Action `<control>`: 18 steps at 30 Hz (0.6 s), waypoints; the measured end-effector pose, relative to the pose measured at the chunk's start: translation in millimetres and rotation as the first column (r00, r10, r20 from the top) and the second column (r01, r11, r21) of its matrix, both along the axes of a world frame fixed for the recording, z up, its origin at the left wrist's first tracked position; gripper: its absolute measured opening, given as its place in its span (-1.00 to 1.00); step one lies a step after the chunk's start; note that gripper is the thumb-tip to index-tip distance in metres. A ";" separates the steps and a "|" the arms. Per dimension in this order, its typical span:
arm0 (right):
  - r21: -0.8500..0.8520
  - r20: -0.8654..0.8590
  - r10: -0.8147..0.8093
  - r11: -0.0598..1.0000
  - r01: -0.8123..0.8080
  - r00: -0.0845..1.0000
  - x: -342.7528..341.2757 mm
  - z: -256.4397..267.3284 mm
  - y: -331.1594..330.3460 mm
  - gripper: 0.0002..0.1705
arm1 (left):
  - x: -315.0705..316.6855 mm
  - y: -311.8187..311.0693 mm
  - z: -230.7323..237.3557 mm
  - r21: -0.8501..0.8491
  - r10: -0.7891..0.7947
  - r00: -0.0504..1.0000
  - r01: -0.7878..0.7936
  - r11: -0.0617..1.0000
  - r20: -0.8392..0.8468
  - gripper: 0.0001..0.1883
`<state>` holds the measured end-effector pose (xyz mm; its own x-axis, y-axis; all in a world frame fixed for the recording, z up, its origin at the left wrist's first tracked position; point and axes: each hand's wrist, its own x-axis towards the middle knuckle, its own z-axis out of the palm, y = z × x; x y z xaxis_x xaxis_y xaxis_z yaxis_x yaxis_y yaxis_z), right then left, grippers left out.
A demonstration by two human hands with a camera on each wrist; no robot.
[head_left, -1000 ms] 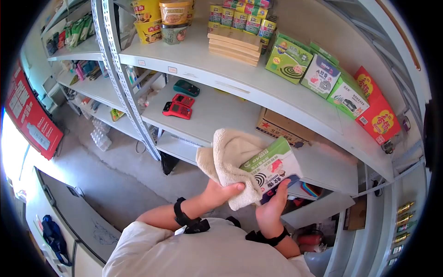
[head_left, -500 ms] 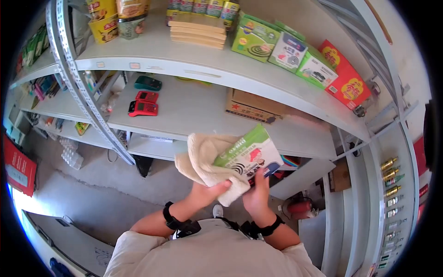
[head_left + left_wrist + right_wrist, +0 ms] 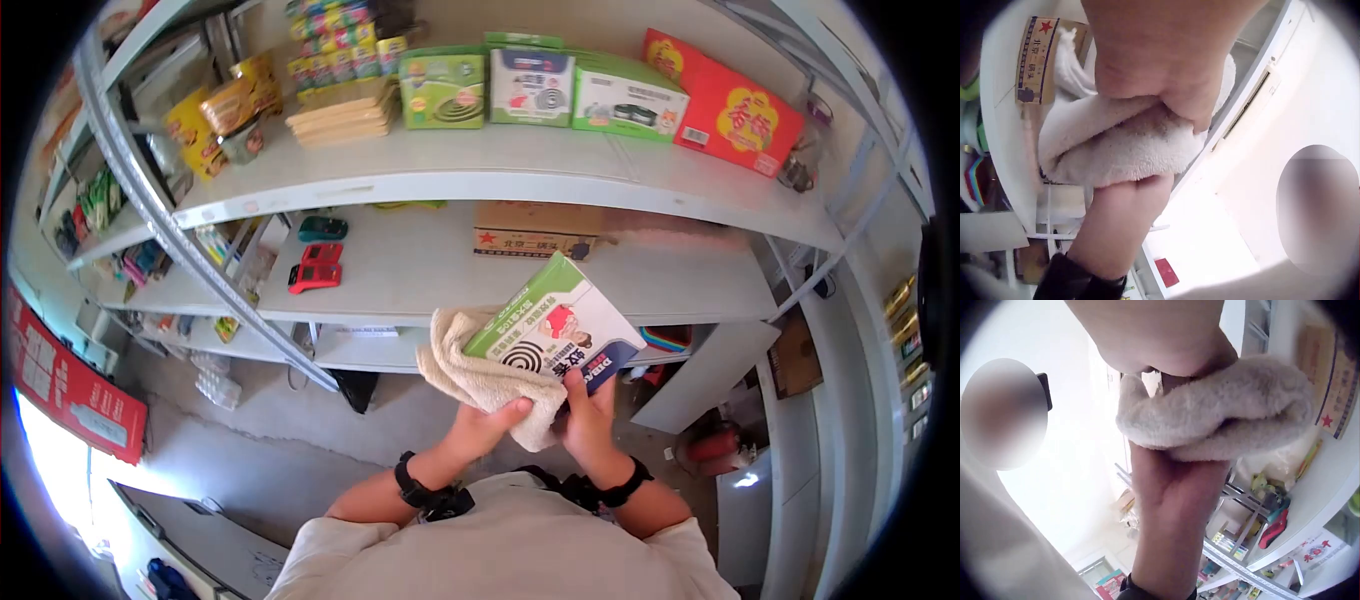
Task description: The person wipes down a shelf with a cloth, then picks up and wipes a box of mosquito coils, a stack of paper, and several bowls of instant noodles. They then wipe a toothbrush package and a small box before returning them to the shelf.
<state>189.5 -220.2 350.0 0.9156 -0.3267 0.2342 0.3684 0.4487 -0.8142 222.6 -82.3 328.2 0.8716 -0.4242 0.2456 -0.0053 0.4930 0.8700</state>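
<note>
In the head view my left hand (image 3: 485,428) grips a beige towel (image 3: 470,365), thumb on top of its folded edge. The towel wraps the lower left part of a green and white mosquito coil box (image 3: 555,325), which is held tilted in front of the shelves. My right hand (image 3: 592,425) holds the box by its lower right corner, thumb on the printed face. In the left wrist view the towel (image 3: 1147,147) bunches under the left hand and shows dark smudges. Towel folds (image 3: 1210,419) hide most of the box in the right wrist view.
Ahead, the upper shelf (image 3: 500,185) holds several mosquito coil boxes (image 3: 530,88), a red carton (image 3: 740,115), wooden boards (image 3: 345,112), and noodle tubs (image 3: 195,130). On the shelf below are red card machines (image 3: 317,268) and a cardboard carton (image 3: 535,230). A metal upright (image 3: 180,225) stands left.
The head view has turned, so the shelves sit squarer ahead. Both hands keep hold of the towel and box; the box's printed face shows more fully.
</note>
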 end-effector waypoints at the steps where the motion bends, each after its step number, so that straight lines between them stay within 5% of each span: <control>1: -0.023 0.014 -0.007 1.000 0.007 1.000 -3.4 2.7 -16.7 -0.51 | 3.0 -10.6 1.4 -0.016 -0.024 1.000 0.024 1.000 -0.011 -0.43; 7: -0.183 0.026 0.086 0.980 -0.079 0.996 -28.8 5.4 -105.6 -0.48 | 13.7 -71.1 20.3 -0.265 -0.044 0.988 0.003 0.964 -0.150 -0.42; 11: -0.160 0.054 0.011 0.987 -0.002 0.998 -35.1 14.2 -149.4 -0.40 | 14.3 -86.8 29.5 -0.384 0.149 0.967 -0.219 0.897 -0.205 -0.42; 15: -0.142 0.085 -0.037 0.989 0.049 0.996 -34.4 12.5 -159.2 -0.42 | 15.2 -89.9 18.6 -0.038 -0.083 0.996 0.082 0.996 -0.031 -0.28; 18: -0.071 0.065 -0.061 0.995 0.066 0.996 -34.6 7.7 -142.0 -0.48 | 0.9 -130.7 12.5 -0.113 -0.120 0.989 0.110 0.987 -0.084 -0.11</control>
<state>154.9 -362.2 357.7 0.8764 -0.3639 0.3155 0.4454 0.3629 -0.8185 223.5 -213.0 340.6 0.8392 -0.4983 0.2181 0.1331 0.5769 0.8059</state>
